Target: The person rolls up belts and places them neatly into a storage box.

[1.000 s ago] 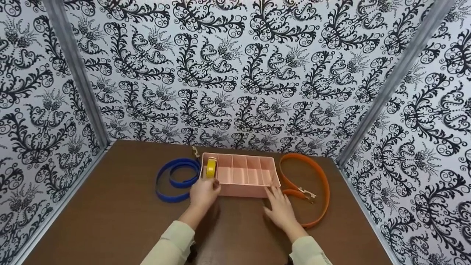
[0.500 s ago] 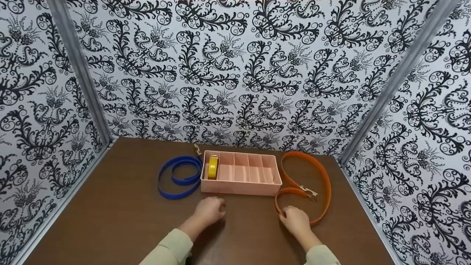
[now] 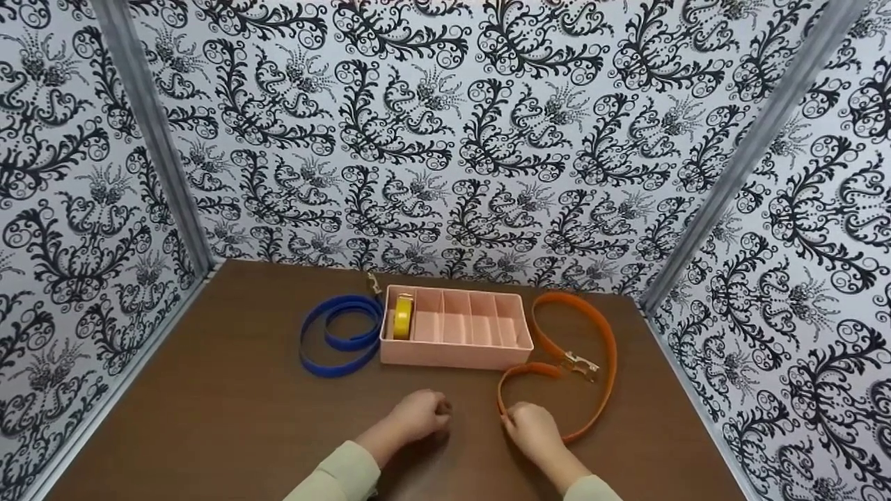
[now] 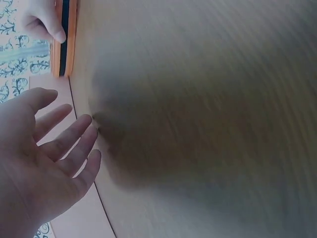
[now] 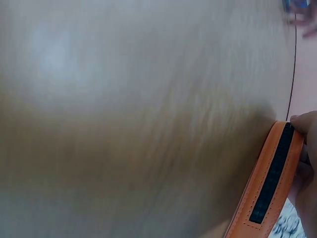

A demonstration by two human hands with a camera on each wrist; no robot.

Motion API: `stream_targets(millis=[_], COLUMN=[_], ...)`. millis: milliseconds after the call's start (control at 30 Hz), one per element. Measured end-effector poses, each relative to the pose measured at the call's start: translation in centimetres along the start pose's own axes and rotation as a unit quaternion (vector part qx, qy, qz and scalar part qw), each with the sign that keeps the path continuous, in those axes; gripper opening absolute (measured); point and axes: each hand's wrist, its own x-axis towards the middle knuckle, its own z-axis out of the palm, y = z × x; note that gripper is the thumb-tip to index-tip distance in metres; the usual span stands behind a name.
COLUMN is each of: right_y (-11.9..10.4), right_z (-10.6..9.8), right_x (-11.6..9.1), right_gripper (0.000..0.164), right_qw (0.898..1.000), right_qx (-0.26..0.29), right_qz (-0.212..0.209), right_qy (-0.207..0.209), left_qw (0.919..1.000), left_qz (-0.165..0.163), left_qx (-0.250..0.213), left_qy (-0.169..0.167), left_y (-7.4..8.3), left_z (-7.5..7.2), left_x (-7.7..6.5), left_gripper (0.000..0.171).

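My right hand (image 3: 534,433) pinches the orange belt (image 3: 610,355) at a bend in its strap, right of centre on the table. In the right wrist view, thumb and fingers hold the belt (image 5: 270,173), and a black strip shows along its inner face. The gold buckle (image 3: 579,365) lies inside the belt's loose loop. My left hand (image 3: 418,414) hovers at or just above the table in front of the pink box (image 3: 452,355). Seen in the left wrist view, the left hand (image 4: 49,158) is empty, its fingers loosely bent and spread.
A rolled yellow belt (image 3: 402,317) stands in the box's leftmost compartment. Left of the box, a blue belt (image 3: 333,371) lies coiled, its buckle (image 3: 374,284) towards the back. Patterned walls (image 3: 445,139) enclose the brown table (image 3: 230,390) behind and at both sides.
Both hands have left the box. The right hand has taken hold of the orange belt and drawn it left and nearer. The left hand has moved back and to the right.
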Motion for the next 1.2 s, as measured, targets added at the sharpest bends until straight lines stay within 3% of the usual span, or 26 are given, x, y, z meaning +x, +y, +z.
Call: stream_targets(millis=[333, 567, 733, 867, 1033, 1200], right_y=[-4.1, -6.1, -6.9, -7.1, -6.2, -4.5], right_z=[1.4, 1.9, 2.1, 2.4, 2.4, 1.8], right_x=[0.6, 1.4, 1.9, 2.0, 1.9, 1.6], right_gripper=[0.014, 0.025, 0.022, 0.017, 0.020, 0.028], right_qw=[0.998, 0.997, 0.996, 0.993, 0.987, 0.981], right_qx=[0.006, 0.018, 0.009, 0.026, 0.048, 0.063], right_qz=[-0.056, -0.069, -0.086, -0.114, -0.150, -0.158], right_qy=[0.001, -0.013, -0.016, -0.023, -0.044, -0.088], left_qw=[0.9935, 0.9904, 0.9880, 0.9869, 0.9890, 0.9867], left_qz=[-0.022, -0.010, 0.000, -0.035, -0.046, -0.082], left_qx=[-0.097, -0.105, -0.116, -0.103, -0.067, -0.057], left_qy=[0.055, 0.089, 0.102, 0.118, 0.123, 0.128], left_y=[0.6, 0.1, -0.1, 0.0, 0.0, -1.0], left_z=[0.9, 1.3, 1.6, 1.8, 1.4, 0.4], left_x=[0.5, 0.9, 1.0, 1.0, 0.8, 0.2], left_gripper=[0.038, 0.041, 0.052, 0.057, 0.045, 0.041])
